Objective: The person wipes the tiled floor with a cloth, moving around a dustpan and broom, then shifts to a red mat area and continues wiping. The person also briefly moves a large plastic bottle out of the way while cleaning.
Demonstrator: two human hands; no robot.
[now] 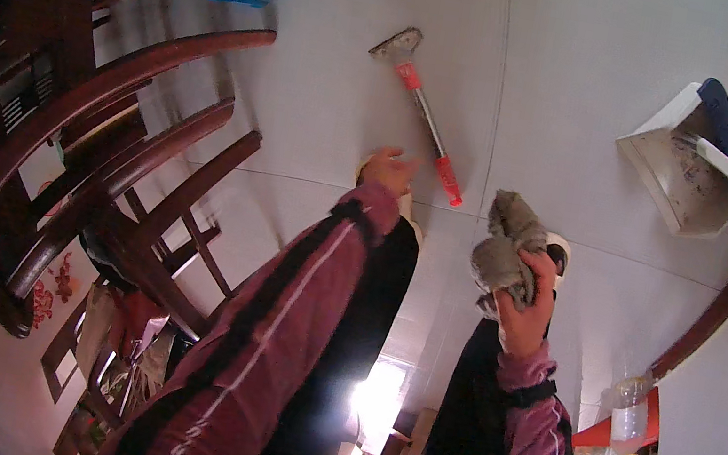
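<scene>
Our right hand (529,313) is gripping grey cloth (501,261). Our left hand (386,171) is hovering half-spread. A scraper (424,109) is lying near a tile corner (482,217).

I had a moderately lit view, the pale floor (586,148) a muted grey. Glare (378,397) burned out white at lower centre. Soft shadows lay beside the dark wooden chair (203,42), and a thin sheen ran along the scraper (424,119). Straight edges bowed toward the blackened rim; fine detail looked soft.
</scene>
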